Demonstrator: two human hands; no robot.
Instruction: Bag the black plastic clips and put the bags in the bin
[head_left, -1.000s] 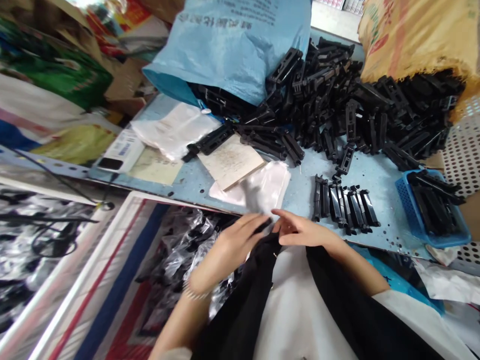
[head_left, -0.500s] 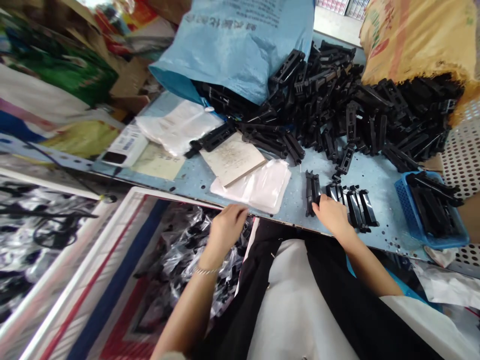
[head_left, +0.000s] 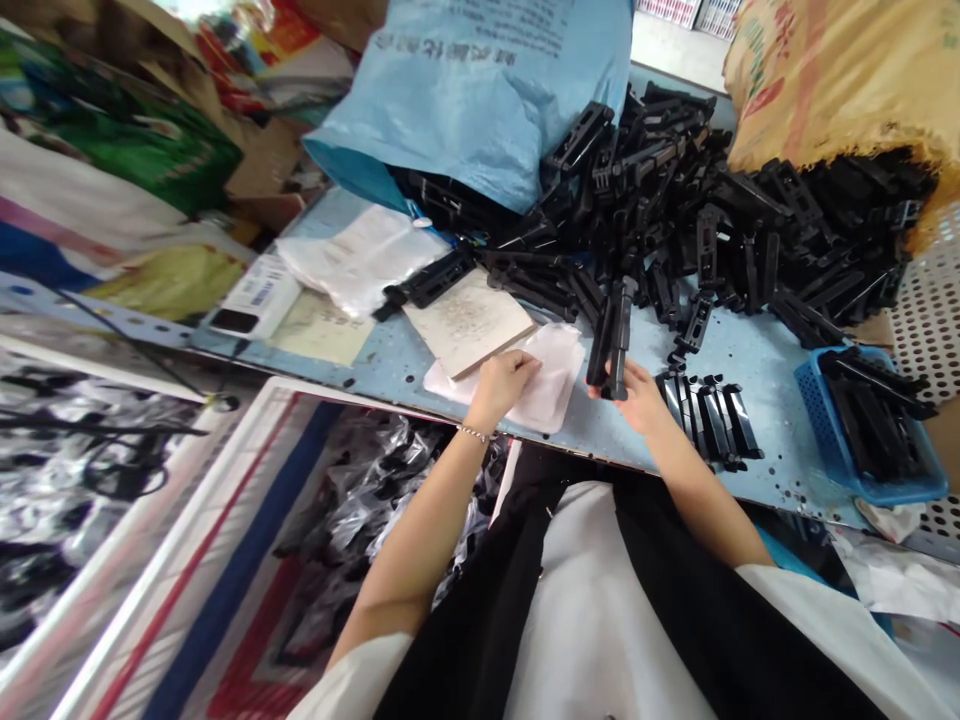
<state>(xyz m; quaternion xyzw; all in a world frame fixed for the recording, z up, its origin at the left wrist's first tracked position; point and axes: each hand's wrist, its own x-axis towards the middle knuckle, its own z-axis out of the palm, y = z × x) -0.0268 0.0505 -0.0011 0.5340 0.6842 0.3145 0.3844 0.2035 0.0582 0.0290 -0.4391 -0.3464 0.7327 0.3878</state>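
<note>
My left hand (head_left: 504, 387) is over a stack of clear plastic bags (head_left: 553, 385) at the table's front edge. Its fingers are pressed together in a pinch; whether a bag is between them cannot be made out. My right hand (head_left: 637, 400) holds a pair of long black plastic parts (head_left: 611, 335) by their near ends, raised over the table and pointing away from me. Beside it, a row of several similar black parts (head_left: 709, 420) lies side by side. A flat pale block (head_left: 472, 320) rests on the far part of the bag stack.
A large pile of black parts (head_left: 675, 210) spreads across the back, between a blue sack (head_left: 472, 100) and a yellow sack (head_left: 840, 80). A blue basket (head_left: 817, 420) with parts stands right. Below the table's left edge sits a crate (head_left: 247, 470) of bagged pieces.
My right hand has lifted the black parts from beside the row and moved left with them. My left hand has come up and right from the table edge onto the bags.
</note>
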